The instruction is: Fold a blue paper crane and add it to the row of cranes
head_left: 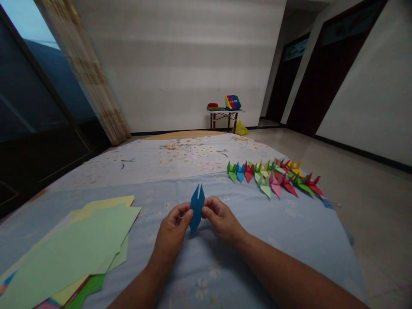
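Observation:
My left hand [172,231] and my right hand [222,219] pinch a narrow piece of folded blue origami paper [197,210] from either side, above a pale blue bedsheet [273,240]. The blue piece stands upright, with a split tip at the top and a point at the bottom. Beyond my right hand lies a row of several folded paper cranes [273,178] in mixed bright colours. To the left of my left hand lies a loose stack of square origami sheets [71,253], with pale green on top.
The sheet meets a floral white cover [189,154] farther on. A low table [225,112] with a striped box [233,102] stands by the far wall, a yellow bag [240,128] beside it. A curtain [86,68] hangs at the left, and a tiled floor [370,214] spreads right.

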A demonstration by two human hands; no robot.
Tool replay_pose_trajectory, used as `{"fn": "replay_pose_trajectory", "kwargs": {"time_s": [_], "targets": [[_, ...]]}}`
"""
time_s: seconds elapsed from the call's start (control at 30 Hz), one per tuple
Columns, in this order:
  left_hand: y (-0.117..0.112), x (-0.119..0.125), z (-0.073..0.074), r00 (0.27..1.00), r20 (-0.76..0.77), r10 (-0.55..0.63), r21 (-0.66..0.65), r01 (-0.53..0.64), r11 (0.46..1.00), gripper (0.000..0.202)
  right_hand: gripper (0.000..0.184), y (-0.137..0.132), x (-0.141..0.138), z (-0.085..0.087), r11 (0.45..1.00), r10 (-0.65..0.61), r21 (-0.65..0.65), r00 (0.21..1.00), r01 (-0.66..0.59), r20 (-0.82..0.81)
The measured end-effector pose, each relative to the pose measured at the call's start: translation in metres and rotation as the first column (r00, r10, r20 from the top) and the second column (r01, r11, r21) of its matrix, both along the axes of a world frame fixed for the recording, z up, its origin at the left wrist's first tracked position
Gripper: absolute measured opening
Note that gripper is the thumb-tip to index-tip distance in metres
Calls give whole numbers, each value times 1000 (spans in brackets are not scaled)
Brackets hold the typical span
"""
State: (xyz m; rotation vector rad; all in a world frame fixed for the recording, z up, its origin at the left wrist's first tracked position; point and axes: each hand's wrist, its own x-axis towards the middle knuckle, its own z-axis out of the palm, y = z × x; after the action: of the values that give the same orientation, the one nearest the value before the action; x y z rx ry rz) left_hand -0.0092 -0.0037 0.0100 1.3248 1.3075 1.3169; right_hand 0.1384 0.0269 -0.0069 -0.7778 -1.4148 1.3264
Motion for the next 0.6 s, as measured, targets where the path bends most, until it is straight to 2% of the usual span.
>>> {"fn": "replay_pose_trajectory", "kwargs": {"time_s": [0.07, 0.2, 0.33, 0.4, 0.5, 0.6], "targets": [[1, 0, -1, 1000, 28, -4, -17, 4, 1000, 27, 30, 0, -1, 0, 1000, 1, -12, 1000, -1, -10], [2, -1, -1, 996, 56, 69, -12, -69, 998, 27, 29, -2, -3, 1, 998, -1, -61, 999, -1, -34], [0, -1, -2, 999, 21, 44, -33, -43, 999, 29, 30, -2, -3, 2, 996, -21, -91, 999, 17, -33], [-1, 1, -2, 999, 5, 39, -12, -39, 999, 30, 30, -2, -3, 3, 995, -29, -97, 999, 25, -39], [-1, 3, -3, 993, 40, 108, 75, -111, 991, 31, 31, -1, -3, 3, 995, -27, -95, 999, 23, -47], [-1, 3, -2, 993, 54, 110, 37, -112, 993, 30, 31, -1, -3, 1, 995, -29, -92, 999, 25, -42]]}}
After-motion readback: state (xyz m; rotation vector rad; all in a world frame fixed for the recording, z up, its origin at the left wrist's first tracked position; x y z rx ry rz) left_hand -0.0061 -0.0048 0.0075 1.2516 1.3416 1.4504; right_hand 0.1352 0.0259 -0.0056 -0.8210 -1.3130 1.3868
